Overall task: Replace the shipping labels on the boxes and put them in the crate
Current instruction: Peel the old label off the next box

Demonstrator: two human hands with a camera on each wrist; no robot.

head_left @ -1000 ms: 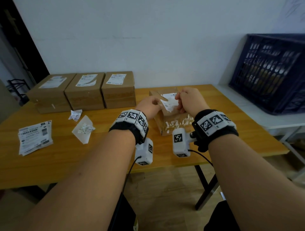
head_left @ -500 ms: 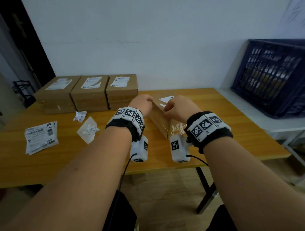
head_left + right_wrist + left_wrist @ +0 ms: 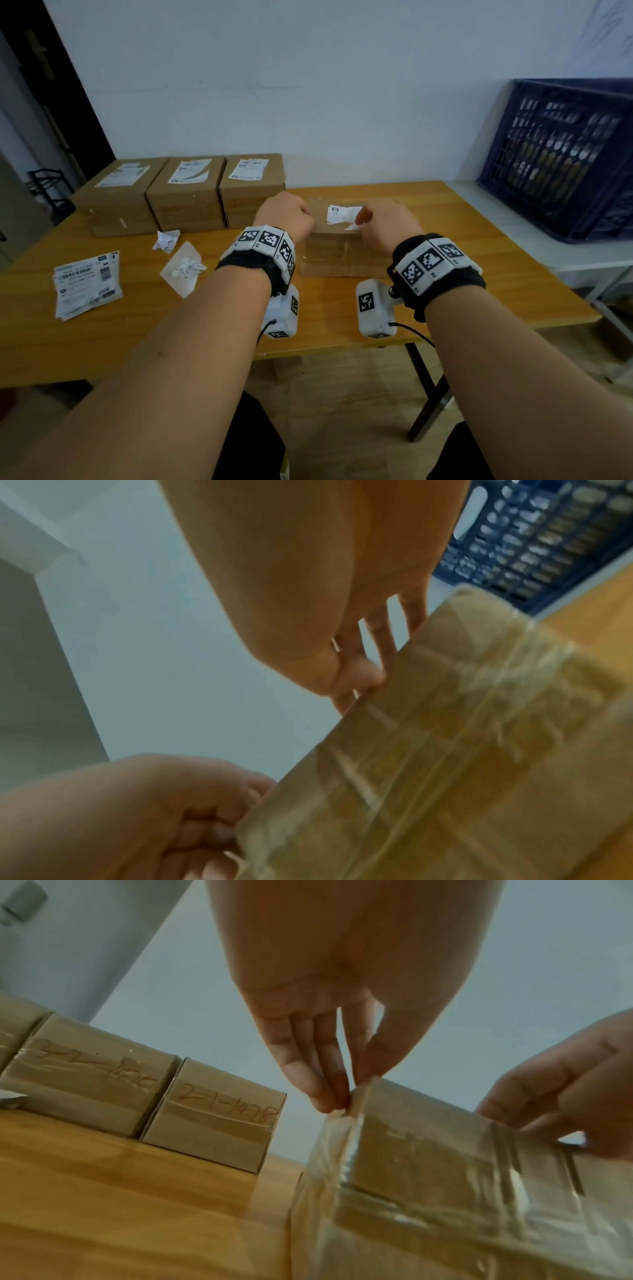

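A taped cardboard box (image 3: 337,255) sits on the wooden table (image 3: 120,335) between my hands, with a torn white label remnant (image 3: 339,215) on its top. My left hand (image 3: 287,216) grips the box's top left corner; the left wrist view shows its fingertips (image 3: 322,1093) pinching that corner of the box (image 3: 445,1177). My right hand (image 3: 383,224) pinches the label's right edge, thumb (image 3: 356,674) at the top edge of the box (image 3: 445,750). The dark blue crate (image 3: 565,154) stands on its side at the right.
Three labelled boxes (image 3: 186,197) line the table's back left. A stack of fresh labels (image 3: 87,284) lies at the left, with crumpled scraps (image 3: 168,240) and backing paper (image 3: 183,270) nearer the middle. The crate rests on a white side table (image 3: 548,250).
The box, tipped up with its label facing me a second ago, now rests flat with its long side toward me. Both hands stayed on it.
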